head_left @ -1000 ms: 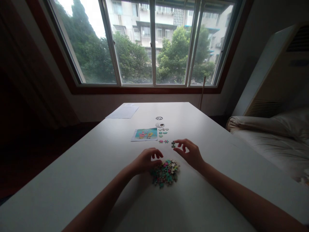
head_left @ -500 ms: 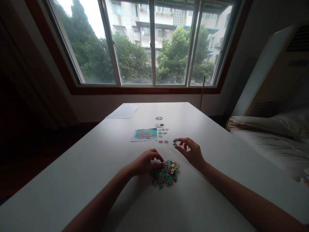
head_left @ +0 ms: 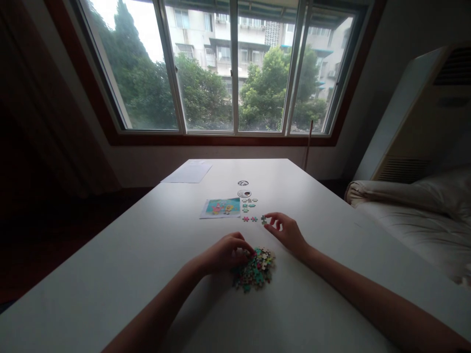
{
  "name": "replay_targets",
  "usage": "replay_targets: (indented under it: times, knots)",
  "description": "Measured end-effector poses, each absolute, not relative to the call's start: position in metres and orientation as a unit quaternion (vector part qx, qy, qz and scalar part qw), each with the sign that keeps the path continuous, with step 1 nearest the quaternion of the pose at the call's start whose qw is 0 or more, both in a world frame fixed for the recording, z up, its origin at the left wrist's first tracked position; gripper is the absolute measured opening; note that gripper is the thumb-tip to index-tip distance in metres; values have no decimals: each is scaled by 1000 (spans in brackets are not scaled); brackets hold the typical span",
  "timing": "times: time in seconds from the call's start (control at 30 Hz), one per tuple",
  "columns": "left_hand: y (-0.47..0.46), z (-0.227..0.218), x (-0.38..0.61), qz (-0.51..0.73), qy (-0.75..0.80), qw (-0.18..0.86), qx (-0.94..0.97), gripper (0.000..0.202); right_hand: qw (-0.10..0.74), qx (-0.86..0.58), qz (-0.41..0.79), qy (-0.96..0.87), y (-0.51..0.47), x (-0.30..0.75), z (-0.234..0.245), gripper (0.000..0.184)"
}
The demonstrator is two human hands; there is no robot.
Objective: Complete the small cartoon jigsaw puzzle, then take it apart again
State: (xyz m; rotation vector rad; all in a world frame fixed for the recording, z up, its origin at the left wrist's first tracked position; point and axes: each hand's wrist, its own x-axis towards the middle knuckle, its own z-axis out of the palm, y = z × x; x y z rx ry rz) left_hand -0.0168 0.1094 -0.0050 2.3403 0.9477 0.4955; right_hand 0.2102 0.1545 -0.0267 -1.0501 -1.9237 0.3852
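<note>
A loose pile of jigsaw puzzle pieces (head_left: pixel 259 272), mostly green, teal and cream, lies on the white table. My left hand (head_left: pixel 226 252) reaches over the pile's left side, its fingers curled and fingertips down among the pieces beside a pink one. What sits between those fingertips is hidden. Farther out, my right hand (head_left: pixel 289 231) pinches a dark green jigsaw piece (head_left: pixel 264 220) between thumb and forefinger, close to the table. That piece is at the right end of a short row with two pink pieces (head_left: pixel 249 219).
Left of the sorted pieces (head_left: pixel 249 202) lies a colourful cartoon picture sheet (head_left: pixel 222 208). Beyond them are two round flat items (head_left: pixel 244 193). White paper (head_left: pixel 188 172) rests at the table's far left corner. A sofa (head_left: pixel 401 211) stands to the right.
My right hand has moved slightly left and lower, bringing its piece nearer the two pink ones. My left fingers have shifted a little right and curled further into the pile.
</note>
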Motion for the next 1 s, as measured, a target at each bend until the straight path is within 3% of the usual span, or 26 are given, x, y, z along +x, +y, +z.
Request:
replay_targets:
  times: [0.23, 0.6, 1.0]
  knots:
    - [111, -4, -17, 184, 351, 290, 871, 22, 346, -550, 161, -743, 217, 208, -37, 28]
    - [111, 0, -20, 206, 362, 275, 867, 25, 263, -647, 170, -695, 290, 201, -38, 33]
    - [114, 0, -22, 198, 386, 265, 861, 22, 234, -667, 215, -674, 304, 203, -36, 35]
